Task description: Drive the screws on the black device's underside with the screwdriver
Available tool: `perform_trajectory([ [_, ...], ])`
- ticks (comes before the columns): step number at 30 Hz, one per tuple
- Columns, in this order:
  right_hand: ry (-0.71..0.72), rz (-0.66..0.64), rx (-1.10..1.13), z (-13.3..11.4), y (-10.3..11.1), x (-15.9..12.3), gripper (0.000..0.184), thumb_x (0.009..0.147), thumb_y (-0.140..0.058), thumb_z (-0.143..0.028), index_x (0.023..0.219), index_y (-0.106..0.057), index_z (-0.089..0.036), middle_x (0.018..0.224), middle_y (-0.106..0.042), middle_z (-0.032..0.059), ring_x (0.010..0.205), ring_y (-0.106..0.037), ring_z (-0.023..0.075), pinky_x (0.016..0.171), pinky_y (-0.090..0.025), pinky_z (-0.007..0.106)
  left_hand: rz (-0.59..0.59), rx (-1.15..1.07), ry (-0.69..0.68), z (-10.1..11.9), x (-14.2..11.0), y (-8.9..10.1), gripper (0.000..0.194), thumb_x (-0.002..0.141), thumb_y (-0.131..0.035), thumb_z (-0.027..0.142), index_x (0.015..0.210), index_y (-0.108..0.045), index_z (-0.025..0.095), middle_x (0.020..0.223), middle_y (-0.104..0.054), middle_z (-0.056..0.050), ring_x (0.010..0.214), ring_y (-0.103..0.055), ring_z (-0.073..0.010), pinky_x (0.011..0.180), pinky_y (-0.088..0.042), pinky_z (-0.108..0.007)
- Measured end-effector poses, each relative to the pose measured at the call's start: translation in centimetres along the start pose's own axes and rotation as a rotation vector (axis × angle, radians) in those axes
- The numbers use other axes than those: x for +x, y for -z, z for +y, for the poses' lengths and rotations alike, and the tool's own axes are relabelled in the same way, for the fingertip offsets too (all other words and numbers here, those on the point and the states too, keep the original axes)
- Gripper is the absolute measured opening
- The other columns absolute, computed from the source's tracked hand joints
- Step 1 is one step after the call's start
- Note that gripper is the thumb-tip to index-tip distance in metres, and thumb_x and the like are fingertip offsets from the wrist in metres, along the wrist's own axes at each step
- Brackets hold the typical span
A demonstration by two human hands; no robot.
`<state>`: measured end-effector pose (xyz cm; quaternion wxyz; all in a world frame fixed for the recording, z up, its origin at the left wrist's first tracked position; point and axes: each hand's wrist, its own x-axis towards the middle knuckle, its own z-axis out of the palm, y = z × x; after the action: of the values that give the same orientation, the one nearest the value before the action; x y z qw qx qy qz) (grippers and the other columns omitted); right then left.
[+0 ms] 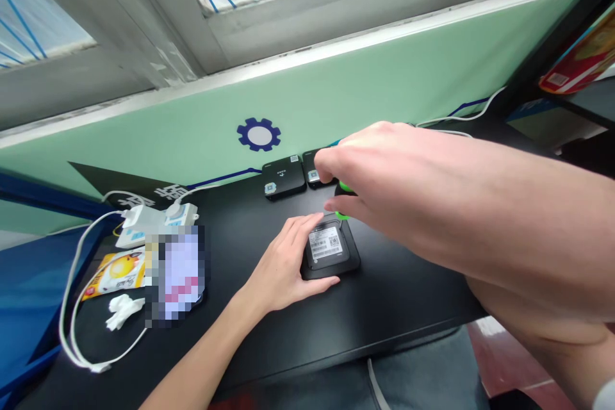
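Observation:
A square black device (335, 269) lies on the black desk with its underside up, showing a white printed label (325, 243). My left hand (283, 262) grips it from the left, thumb along the near edge and fingers at the far-left side. Above its far-right corner, my right hand (365, 173) is closed round an upright green-and-black screwdriver (343, 215). Most of the handle is hidden by my fingers, and the tip's exact contact with the device cannot be made out.
Two more black boxes, one of them a flat box (284, 178), stand by the green wall. At left are a white power strip (185, 216), cables, a yellow-white packet (115, 272), a crumpled tissue (123, 311) and a blurred phone-like object (180, 275). The desk's front edge (384, 341) is close.

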<state>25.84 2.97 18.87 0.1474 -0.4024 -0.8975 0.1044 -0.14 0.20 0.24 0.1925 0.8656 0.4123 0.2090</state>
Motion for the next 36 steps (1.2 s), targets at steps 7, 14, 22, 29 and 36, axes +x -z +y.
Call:
perform_trajectory([
  [7,0.057,0.055,-0.035,3.3,-2.5,4.5,0.089,0.108,-0.013,-0.057,0.052,-0.072,-0.019,0.073,-0.071,-0.0063,0.107,-0.072,0.0117,0.075,-0.045,0.021,0.004,0.013,-0.012,-0.1,-0.2,-0.1,0.107,0.09,-0.098,0.046,0.173,-0.032,0.028,0.16,-0.059,-0.018,0.148,-0.058,-0.042,0.122,-0.057,-0.063],
  [14,0.079,0.109,-0.027,4.5,-3.5,4.5,0.084,0.111,-0.022,-0.059,0.063,-0.079,-0.02,0.086,-0.077,-0.0061,0.111,-0.071,0.0123,0.079,-0.048,0.023,0.005,0.004,-0.02,-0.2,0.0,0.0,0.109,0.09,-0.098,0.046,0.174,-0.031,0.029,0.161,-0.059,-0.018,0.148,-0.059,-0.042,0.122,-0.057,-0.064],
  [22,0.04,0.187,-0.13,1.3,-1.2,-0.5,0.094,0.107,-0.002,-0.053,0.076,-0.08,-0.012,0.105,-0.082,0.0004,0.117,-0.069,0.0155,0.089,-0.045,0.038,-0.002,0.012,-0.017,-0.2,-0.2,-0.1,0.107,0.09,-0.098,0.046,0.173,-0.033,0.028,0.159,-0.06,-0.018,0.147,-0.059,-0.0418,0.121,-0.058,-0.063],
  [29,0.074,0.184,-0.095,1.0,-0.9,-0.9,0.094,0.108,0.0,-0.053,0.076,-0.081,-0.015,0.093,-0.08,-0.0023,0.119,-0.071,0.0172,0.09,-0.044,0.04,-0.004,0.009,-0.011,-0.2,-0.1,0.0,0.108,0.091,-0.097,0.047,0.174,-0.031,0.029,0.162,-0.058,-0.018,0.149,-0.058,-0.0421,0.123,-0.056,-0.064],
  [36,0.075,0.08,-0.102,2.1,-1.6,1.6,0.052,0.108,-0.053,-0.052,0.082,-0.083,-0.018,0.093,-0.079,-0.0011,0.116,-0.074,0.0171,0.084,-0.05,0.029,-0.002,0.01,-0.008,0.0,0.0,-0.1,0.106,0.09,-0.098,0.046,0.173,-0.033,0.03,0.16,-0.06,-0.018,0.147,-0.059,-0.042,0.121,-0.058,-0.064],
])
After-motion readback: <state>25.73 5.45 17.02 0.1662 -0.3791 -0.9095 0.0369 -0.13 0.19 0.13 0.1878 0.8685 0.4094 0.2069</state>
